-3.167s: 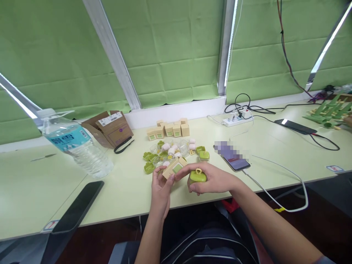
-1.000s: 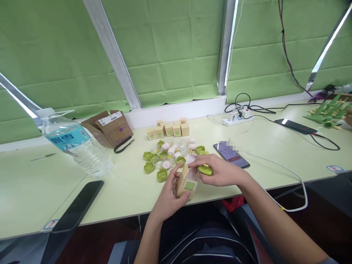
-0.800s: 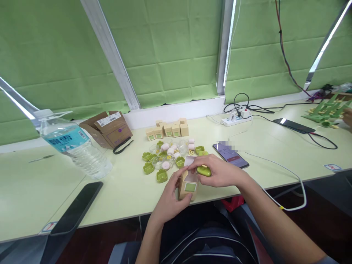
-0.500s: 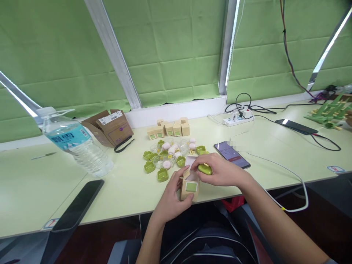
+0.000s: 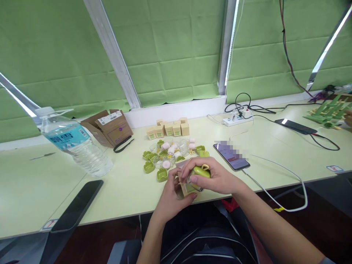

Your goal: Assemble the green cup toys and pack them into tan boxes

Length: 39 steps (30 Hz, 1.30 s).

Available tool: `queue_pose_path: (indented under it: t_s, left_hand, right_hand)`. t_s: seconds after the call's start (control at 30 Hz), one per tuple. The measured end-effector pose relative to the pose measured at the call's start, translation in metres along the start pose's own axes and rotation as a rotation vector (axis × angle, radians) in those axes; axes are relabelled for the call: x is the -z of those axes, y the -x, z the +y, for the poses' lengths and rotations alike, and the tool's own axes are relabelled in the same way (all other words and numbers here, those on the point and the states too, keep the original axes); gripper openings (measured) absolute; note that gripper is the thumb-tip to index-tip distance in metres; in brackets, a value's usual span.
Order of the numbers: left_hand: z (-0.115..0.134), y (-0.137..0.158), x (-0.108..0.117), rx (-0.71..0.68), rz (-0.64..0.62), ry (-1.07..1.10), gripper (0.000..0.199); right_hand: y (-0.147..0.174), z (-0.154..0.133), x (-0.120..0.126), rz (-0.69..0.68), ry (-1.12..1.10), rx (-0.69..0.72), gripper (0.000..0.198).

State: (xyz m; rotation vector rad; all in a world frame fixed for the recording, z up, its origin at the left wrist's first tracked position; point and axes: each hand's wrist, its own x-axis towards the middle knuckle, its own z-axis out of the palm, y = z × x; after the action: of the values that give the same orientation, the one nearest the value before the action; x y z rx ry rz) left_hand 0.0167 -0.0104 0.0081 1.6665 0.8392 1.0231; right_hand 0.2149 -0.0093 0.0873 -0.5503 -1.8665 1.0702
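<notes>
My left hand point(image 5: 176, 187) is closed around a small kraft cardboard box point(image 5: 187, 189) with a green label, at the table's front edge. Its upper flap point(image 5: 181, 163) stands up. My right hand point(image 5: 211, 176) grips a small clear container with a green lid point(image 5: 201, 171) and a yellow loop on top, tilted right in front of the box and partly covering it. My fingers hide much of its clear body. Just beyond lie several green flower-shaped cups point(image 5: 162, 175), clear domes point(image 5: 183, 147) and pale pink cylinders point(image 5: 166, 164).
Several closed small boxes point(image 5: 168, 129) stand in rows behind the loose parts. To the left are a large water bottle point(image 5: 79, 145), an opened carton point(image 5: 111, 130) and a black phone point(image 5: 78, 205). A lit phone point(image 5: 231, 156) with a cable and a power strip point(image 5: 238, 119) are to the right.
The green-lidded container was at the box's open top with only its lid showing; now its clear body and yellow loop show in front of the box. My left hand stays on the box.
</notes>
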Motion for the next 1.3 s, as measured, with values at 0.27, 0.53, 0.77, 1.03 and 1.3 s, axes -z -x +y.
queue_pose_path:
  t_s: [0.27,0.53,0.77,1.03,1.3]
  left_hand:
    - [0.002,-0.001,-0.003,0.01,0.062,-0.062,0.064]
    - [-0.005,0.001,-0.008,0.03,0.077,-0.055,0.07]
    - [-0.004,0.001,-0.01,0.031,0.105,-0.053,0.071]
    - [-0.005,-0.001,-0.012,-0.003,0.201,-0.117,0.069]
    - [-0.006,-0.002,-0.008,-0.021,0.222,0.011,0.07]
  right_hand:
    - [-0.004,0.004,-0.008,0.048,0.028,-0.064,0.013]
    - [-0.006,0.006,-0.006,0.155,0.313,-0.003,0.019]
    - [-0.006,0.008,-0.014,0.205,0.553,0.006,0.019]
    - [-0.004,0.009,-0.022,0.144,0.765,0.088,0.017]
    - [-0.007,0.035,-0.022,0.324,0.638,0.225,0.051]
